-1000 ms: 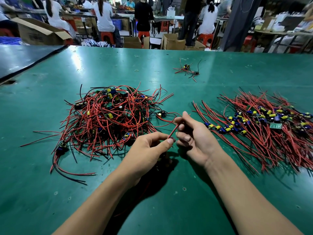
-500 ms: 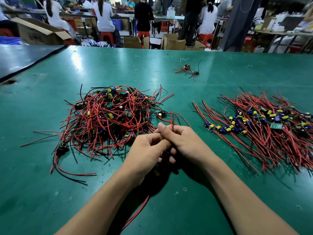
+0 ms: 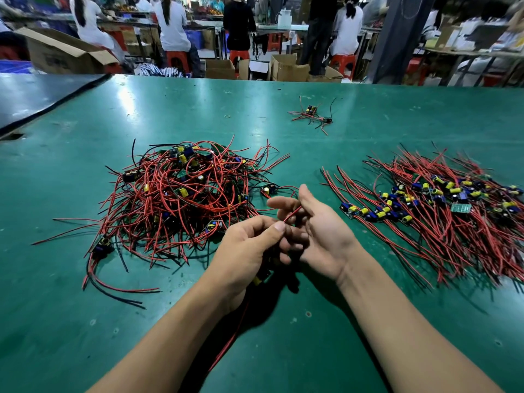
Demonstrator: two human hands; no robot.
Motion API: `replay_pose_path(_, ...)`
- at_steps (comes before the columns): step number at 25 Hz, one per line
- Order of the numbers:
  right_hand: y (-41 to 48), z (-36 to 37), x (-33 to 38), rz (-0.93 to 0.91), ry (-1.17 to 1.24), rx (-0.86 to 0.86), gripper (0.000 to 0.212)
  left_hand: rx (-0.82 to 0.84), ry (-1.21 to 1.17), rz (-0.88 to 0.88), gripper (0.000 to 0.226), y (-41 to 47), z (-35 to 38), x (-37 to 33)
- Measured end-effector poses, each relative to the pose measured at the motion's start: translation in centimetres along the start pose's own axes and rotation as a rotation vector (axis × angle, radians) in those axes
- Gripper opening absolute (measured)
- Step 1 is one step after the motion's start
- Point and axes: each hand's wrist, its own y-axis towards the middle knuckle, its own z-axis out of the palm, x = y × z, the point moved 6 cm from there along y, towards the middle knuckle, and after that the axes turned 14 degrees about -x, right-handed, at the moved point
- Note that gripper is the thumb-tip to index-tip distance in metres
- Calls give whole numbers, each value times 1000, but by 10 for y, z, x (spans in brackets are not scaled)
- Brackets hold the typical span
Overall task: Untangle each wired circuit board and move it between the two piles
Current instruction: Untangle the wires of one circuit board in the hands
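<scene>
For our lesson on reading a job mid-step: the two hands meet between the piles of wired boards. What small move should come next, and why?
Probably close the right hand on the red wire and draw along it to straighten it. The left hand pinches that wire, its free end lies across the open right hand, and wires in the right pile lie straight.

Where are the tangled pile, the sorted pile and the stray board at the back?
tangled pile [image 3: 181,199], head view, on the red wires at the heap's middle.
sorted pile [image 3: 442,205], head view, on the boards at its middle.
stray board [image 3: 311,109], head view, on its yellow capacitor.
</scene>
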Motion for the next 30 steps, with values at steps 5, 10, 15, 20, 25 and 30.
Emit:
replay_pose_path(5, -5, 3, -5, -103, -146, 83, 46, -52, -65, -41, 13, 1, -7, 1)
replay_pose_path(10, -10, 6, -7, -172, -155, 148, 20, -17, -64, -116, 16, 6, -11, 7)
replay_pose_path(15, -1, -8, 2, -304, -100, -35, 27, 31, -10, -87, 19, 8, -9, 7)
replay_pose_path(20, -2, -29, 32, -841, -433, -433, 19, 54, 4, -77, 18, 7, -8, 7)
replay_pose_path(25, 3, -31, 27, -689, -401, -469, 44, 78, 1, -80, 17, 6, -4, 6)
replay_pose_path(30, 10, -22, 4, 82, 171, -200, 48, 101, 35, -62, 15, 4, -4, 6)
